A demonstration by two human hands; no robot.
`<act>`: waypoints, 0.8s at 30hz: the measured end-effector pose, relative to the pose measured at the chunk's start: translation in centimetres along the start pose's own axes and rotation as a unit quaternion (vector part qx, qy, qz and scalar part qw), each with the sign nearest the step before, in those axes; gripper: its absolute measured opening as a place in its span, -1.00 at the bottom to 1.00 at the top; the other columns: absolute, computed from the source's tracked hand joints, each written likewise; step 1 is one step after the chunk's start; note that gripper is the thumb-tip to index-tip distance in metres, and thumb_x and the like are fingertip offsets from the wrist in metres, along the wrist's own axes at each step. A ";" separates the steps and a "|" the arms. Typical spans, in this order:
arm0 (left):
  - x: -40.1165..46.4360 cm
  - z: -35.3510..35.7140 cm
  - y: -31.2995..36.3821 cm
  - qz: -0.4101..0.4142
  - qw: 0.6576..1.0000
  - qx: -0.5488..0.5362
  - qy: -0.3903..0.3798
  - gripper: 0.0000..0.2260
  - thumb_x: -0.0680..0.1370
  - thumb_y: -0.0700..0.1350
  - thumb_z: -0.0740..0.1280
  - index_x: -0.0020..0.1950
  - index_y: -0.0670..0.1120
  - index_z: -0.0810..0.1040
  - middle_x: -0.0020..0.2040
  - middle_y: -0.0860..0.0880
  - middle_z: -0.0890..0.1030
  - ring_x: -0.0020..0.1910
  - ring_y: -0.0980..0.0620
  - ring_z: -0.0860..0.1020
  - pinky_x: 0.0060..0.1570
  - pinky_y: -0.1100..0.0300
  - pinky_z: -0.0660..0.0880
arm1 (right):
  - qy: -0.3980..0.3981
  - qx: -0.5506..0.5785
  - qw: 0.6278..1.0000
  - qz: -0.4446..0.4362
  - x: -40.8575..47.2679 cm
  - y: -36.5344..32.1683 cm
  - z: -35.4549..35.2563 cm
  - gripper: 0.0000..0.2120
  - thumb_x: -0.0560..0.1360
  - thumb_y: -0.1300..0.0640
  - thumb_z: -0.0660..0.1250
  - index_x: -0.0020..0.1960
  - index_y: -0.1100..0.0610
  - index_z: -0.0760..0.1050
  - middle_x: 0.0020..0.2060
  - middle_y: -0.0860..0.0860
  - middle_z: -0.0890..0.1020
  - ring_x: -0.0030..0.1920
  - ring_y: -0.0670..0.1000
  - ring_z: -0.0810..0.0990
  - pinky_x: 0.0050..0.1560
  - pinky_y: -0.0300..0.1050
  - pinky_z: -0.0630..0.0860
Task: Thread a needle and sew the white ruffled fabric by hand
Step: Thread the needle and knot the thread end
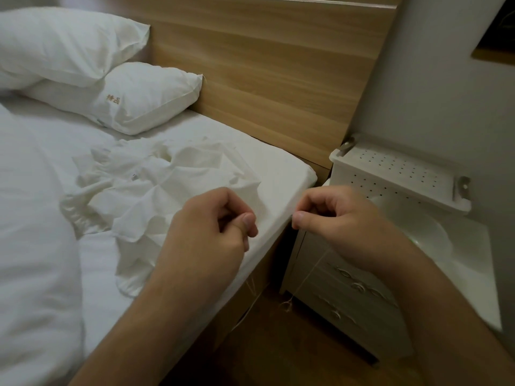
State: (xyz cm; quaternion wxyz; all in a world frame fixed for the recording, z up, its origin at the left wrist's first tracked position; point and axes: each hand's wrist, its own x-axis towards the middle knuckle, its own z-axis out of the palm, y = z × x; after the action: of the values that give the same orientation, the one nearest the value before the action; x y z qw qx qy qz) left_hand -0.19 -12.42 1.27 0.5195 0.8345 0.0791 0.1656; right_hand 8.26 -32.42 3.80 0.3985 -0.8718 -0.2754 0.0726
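Over the near right corner of the bed, the left hand (214, 224) is curled, its thumb pressed against the side of the forefinger in a pinch; whatever sits between them is too small to make out. Just to its right, apart from it, the right hand (337, 215) is likewise curled, thumb tip and forefinger tip pinched together, with a tiny pale point showing at the pinch that may be the needle, though I cannot tell. A thin pale sewing thread (306, 277) hangs down from under the right hand and ends in a small tangle near the wooden floor; another faint strand trails below the left wrist along the bed's side. Left of and beyond the left hand, the white ruffled fabric (156, 188) lies crumpled on the white bedsheet (281, 176), untouched by either hand. Farther off, two white pillows (111, 82) lean against the light wooden headboard (278, 73). At right stands a white bedside cabinet (348, 299) with drawer handles.
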 end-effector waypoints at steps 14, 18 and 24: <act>-0.4 -0.3 0.6 0.012 0.997 -0.071 -0.022 -0.82 0.62 -0.26 0.43 -0.16 -0.08 0.65 0.11 0.17 0.73 -0.31 0.00 0.72 -0.30 0.16 0.59 | 0.036 0.008 0.999 -0.006 -0.1 0.3 -0.6 -0.85 0.60 0.16 0.40 -0.13 0.02 0.65 -0.37 -0.15 0.59 -0.35 -0.22 0.51 -0.30 -0.42 0.43; -0.7 0.4 0.9 0.032 0.989 -0.126 -0.067 -0.83 0.61 -0.28 0.43 -0.16 -0.09 0.66 0.17 0.11 0.72 -0.31 -0.06 0.72 -0.28 0.07 0.65 | -0.001 -0.014 1.000 -0.026 0.1 -0.2 0.4 -0.85 0.62 0.14 0.38 -0.10 -0.01 0.63 -0.34 -0.22 0.59 -0.30 -0.22 0.54 -0.28 -0.41 0.44; -0.8 1.3 0.8 0.031 0.991 -0.017 -0.129 -0.89 0.65 -0.14 0.42 -0.05 0.03 0.66 -0.23 0.07 0.75 -0.31 0.04 0.70 -0.17 -0.04 0.69 | -0.017 -0.007 0.999 -0.047 0.0 -0.7 1.1 -0.83 0.62 0.10 0.37 -0.13 -0.03 0.63 -0.32 -0.04 0.60 -0.30 -0.12 0.53 -0.25 -0.19 0.46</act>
State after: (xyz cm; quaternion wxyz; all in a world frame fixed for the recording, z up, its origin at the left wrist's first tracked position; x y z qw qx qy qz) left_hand -0.48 -14.06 1.29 0.5341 0.8420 -0.0169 0.0737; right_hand 7.55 -31.33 3.64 0.3906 -0.8593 -0.3235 0.0664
